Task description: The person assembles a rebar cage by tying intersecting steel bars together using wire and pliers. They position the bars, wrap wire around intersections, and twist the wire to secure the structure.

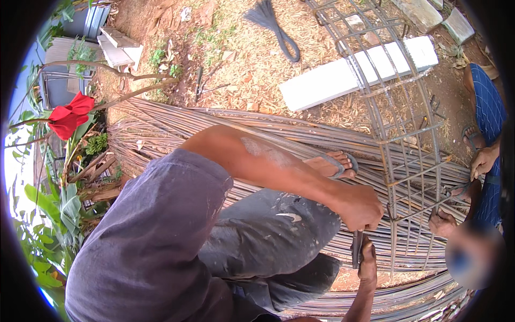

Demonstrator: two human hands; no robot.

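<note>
My left hand (362, 208) is a closed fist at the near corner of a rebar cage (399, 112), gripping it where the bars meet. Just below, my right hand (368, 262) comes up from the lower edge and holds a dark, narrow metal tool (355, 247) that points up toward the left fist. The cage lies across a pile of long steel bars (161, 129). My foot in a sandal (333, 163) rests on the pile beside the cage.
A co-worker in blue checked cloth (489, 110) crouches at the right with both hands (483, 161) (442, 222) on the cage. A white block (343, 78) and a dark wire bundle (273, 27) lie on the straw-covered ground beyond. Plants and a red cloth (70, 115) are at the left.
</note>
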